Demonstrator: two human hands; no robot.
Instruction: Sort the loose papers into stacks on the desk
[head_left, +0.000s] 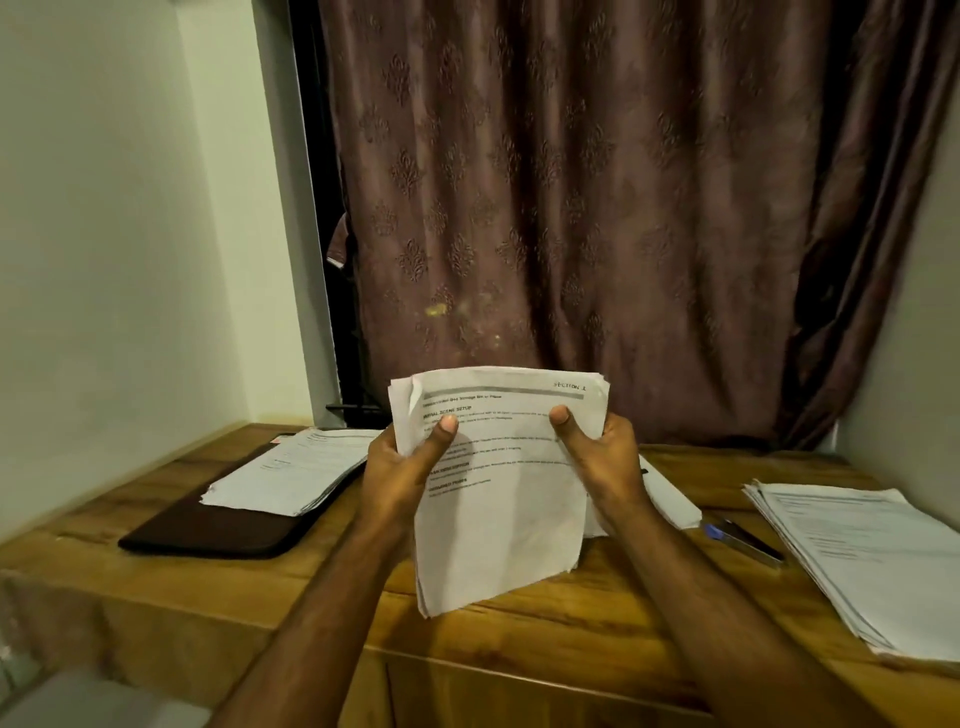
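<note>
Both hands are up in the lower middle of the frame holding one bundle of papers (498, 483) upright off the desk. The left hand (400, 467) grips the bundle's left edge, thumb pressed flat on the front of the top sheet and the other fingers tucked behind where you can't see them. The right hand (605, 457) does the same on the right edge, thumb on the printed side near the top. So both are closed around the bundle, not loose at all. The top sheet has printed text with a grey bar across the top and a handwritten "SECTION 1" in its upper right corner. The sheets aren't squared up, and the edges fan out a bit at the top left and bottom.

Moving outward: behind the right hand there's another sheet (670, 499) lying flat on the desk, mostly hidden. Just right of that is a pen (743, 540) with a blue end, lying diagonally. Further right, at the right edge of the frame, sits a stack of papers (862, 561) flat on the wood. Over on the left side there's a second pile (296, 473) resting on a dark flat case (208, 535).

The desk (519, 623) is brown wood, fitted between pale walls. A brownish patterned curtain (571, 208) fills the upper half of the frame behind it.
</note>
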